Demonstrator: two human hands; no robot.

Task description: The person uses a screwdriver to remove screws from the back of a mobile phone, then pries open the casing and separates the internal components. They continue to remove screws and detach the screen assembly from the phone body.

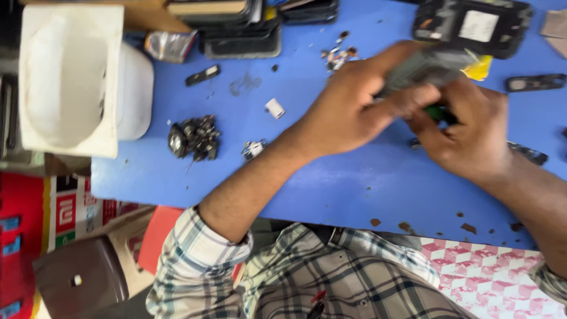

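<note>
Blue worktop [354, 183] carries scattered scrap: a dark parts heap [195, 137], stacked phone shells [242, 29], a white tub [71, 77]. Left hand [345, 109] and right hand [466, 133] together grip a blurred grey phone body [422, 68] near the far edge.

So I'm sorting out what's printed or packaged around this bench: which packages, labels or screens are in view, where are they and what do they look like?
Red and white printed carton: lower left, below the blue table edge.
White rectangular label: on a dark opened device, top right.
Crumpled silver foil packet: top left, beside a white plastic container.
Stack of dark phone frames: top centre.
No lit screen shows.
</note>
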